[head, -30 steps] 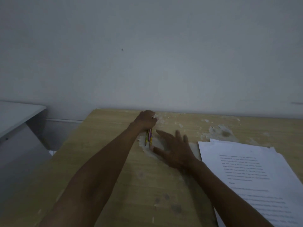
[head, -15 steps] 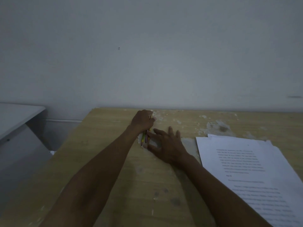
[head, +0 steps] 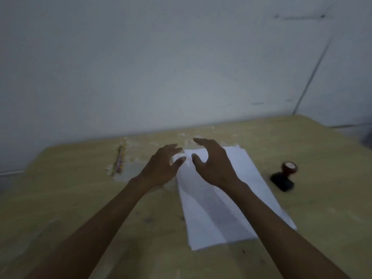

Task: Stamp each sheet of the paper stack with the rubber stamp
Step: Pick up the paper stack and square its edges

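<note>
A stack of white printed sheets (head: 249, 178) lies on the wooden table (head: 70, 198), a little right of centre. The rubber stamp (head: 284, 175) lies on its side to the right of the stack, with a dark base and a reddish round handle. My left hand (head: 163, 168) hovers open at the stack's far left corner, fingers spread. My right hand (head: 213, 162) hovers open over the stack's far end, fingers curved. Neither hand holds anything. My right forearm covers part of the stack.
Some coloured pens or pencils (head: 119, 161) lie on a worn pale patch at the far left of the table. A white wall (head: 181, 67) runs right behind the table's far edge. The picture is dim and blurred.
Both hands have left the pens at the far left and moved right over the paper stack. The view has swung right, bringing the stamp into sight.
</note>
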